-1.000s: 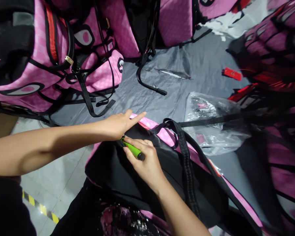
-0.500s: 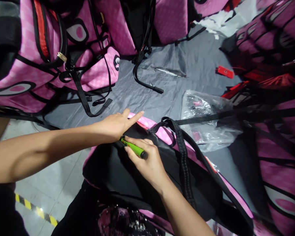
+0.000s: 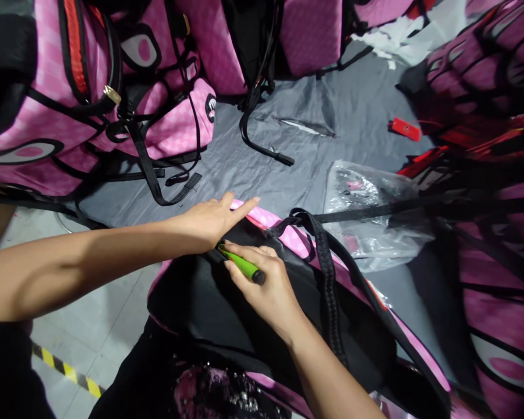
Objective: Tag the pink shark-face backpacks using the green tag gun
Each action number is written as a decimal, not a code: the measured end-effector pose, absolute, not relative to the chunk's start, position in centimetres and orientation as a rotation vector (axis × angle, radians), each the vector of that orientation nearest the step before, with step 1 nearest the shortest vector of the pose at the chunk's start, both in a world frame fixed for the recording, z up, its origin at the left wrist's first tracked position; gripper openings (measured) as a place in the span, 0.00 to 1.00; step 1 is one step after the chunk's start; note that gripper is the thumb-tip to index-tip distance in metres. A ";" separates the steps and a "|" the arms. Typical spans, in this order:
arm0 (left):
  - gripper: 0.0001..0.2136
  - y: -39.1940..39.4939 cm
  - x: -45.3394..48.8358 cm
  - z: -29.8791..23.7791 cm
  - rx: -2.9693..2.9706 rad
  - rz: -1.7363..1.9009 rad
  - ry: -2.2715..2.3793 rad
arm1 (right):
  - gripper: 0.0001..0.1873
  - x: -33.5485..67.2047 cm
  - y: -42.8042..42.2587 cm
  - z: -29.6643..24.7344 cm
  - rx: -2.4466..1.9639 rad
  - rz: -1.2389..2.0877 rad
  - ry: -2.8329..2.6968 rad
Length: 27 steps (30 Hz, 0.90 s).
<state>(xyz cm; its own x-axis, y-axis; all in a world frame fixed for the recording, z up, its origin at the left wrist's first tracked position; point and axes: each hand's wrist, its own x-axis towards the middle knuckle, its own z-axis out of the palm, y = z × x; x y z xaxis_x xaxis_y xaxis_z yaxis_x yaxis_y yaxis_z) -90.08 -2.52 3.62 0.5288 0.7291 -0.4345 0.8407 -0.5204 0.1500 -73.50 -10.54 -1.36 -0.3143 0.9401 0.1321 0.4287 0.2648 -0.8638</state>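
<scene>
A pink and black backpack [image 3: 227,308] lies back-side up in front of me, its black strap [image 3: 327,273] running down the middle. My left hand [image 3: 209,221] presses on its upper pink edge, fingers stretched out and pointing right. My right hand [image 3: 262,288] is closed on a green tool with a black end [image 3: 244,266]; the tool's tip meets the bag just under my left hand.
More pink backpacks [image 3: 91,99] are piled at the left, back and right on a grey sheet [image 3: 332,110]. A clear plastic bag [image 3: 371,215] lies to the right, a red tag [image 3: 405,129] beyond it. Yellow-black tape [image 3: 65,372] marks the floor at lower left.
The view shifted slightly. My right hand with the green tool slid a little to the right along the bag; my left hand stayed pressed on the edge.
</scene>
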 end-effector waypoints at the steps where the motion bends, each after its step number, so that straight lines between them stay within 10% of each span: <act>1: 0.43 -2.5 -90.1 3.6 2.443 -0.445 1.286 | 0.12 -73.5 -10.6 -1.3 -1.249 0.950 -1.867; 27: 0.47 -2.4 -89.5 4.1 2.394 -0.560 1.332 | 0.12 -73.3 -10.0 -1.4 -1.225 1.107 -1.829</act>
